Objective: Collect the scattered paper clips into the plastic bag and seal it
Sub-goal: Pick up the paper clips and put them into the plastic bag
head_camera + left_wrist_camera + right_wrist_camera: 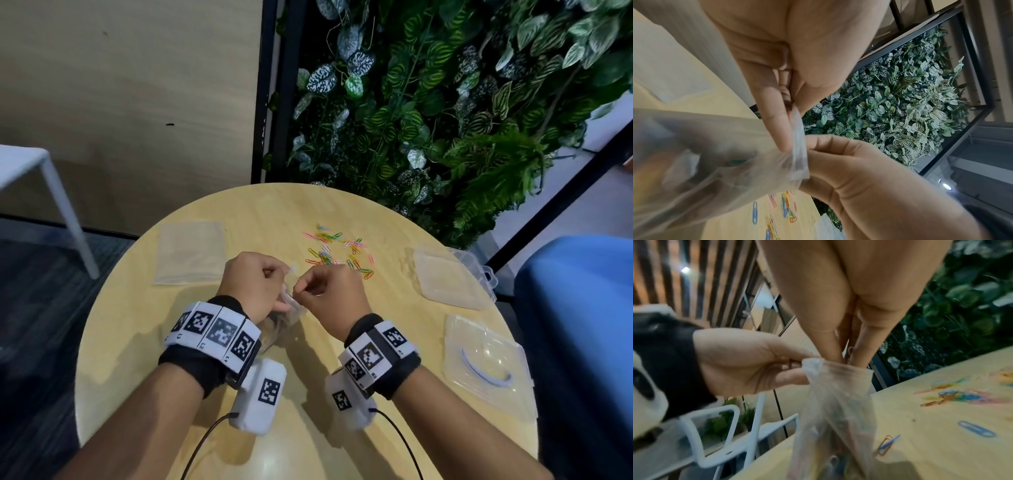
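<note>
Filling step: left hand (255,281) pinches the plastic bag (830,410) rim above the desk (239,212), right hand (330,291) pinches a clip into its mouth; next, the loose paper clips (339,248) beyond.

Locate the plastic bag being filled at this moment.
In the head view the bag hangs between both hands at the table's near centre; the left hand pinches its rim, and the right hand reaches into its mouth.
</note>
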A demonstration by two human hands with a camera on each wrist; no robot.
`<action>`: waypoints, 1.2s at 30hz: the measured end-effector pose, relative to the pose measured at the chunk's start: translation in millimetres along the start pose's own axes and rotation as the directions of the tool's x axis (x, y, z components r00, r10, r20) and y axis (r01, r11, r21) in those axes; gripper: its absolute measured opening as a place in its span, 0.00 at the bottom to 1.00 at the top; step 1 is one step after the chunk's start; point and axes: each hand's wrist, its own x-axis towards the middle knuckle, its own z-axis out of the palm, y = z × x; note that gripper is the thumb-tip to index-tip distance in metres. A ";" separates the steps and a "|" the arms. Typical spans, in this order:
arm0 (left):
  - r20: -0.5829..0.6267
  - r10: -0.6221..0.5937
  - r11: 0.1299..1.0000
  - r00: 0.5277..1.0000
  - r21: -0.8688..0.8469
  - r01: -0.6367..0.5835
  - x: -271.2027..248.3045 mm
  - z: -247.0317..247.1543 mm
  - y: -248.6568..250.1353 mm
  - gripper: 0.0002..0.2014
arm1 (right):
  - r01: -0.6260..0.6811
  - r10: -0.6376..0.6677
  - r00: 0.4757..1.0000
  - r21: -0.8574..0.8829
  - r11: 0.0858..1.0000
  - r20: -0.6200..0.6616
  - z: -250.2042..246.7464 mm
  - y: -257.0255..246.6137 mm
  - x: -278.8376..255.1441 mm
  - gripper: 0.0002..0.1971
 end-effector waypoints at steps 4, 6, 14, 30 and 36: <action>0.037 0.007 1.000 0.999 0.017 -0.008 0.5 -3.6 0.5 0.09 | -0.029 0.003 0.987 0.159 0.987 0.163 -0.1 -1.5 0.4 0.17; 0.037 0.023 0.999 0.999 0.036 -0.025 0.1 -6.4 1.9 0.09 | -0.097 0.044 0.986 0.340 0.935 0.159 -9.1 -5.3 1.2 0.13; -0.073 0.039 0.998 0.997 0.042 -0.036 8.7 -40.7 -0.6 0.09 | -0.448 0.553 0.824 -0.451 0.771 0.126 -52.2 71.1 3.6 0.37; -0.161 0.051 0.997 0.986 0.066 -0.041 19.9 -68.5 -11.4 0.09 | -0.172 0.404 0.894 -0.685 0.708 0.193 16.9 88.7 120.5 0.32; -0.141 0.056 0.993 0.988 0.113 -0.040 20.3 -62.7 -7.8 0.09 | 0.034 0.195 0.953 -0.721 0.692 0.232 24.7 90.7 122.8 0.13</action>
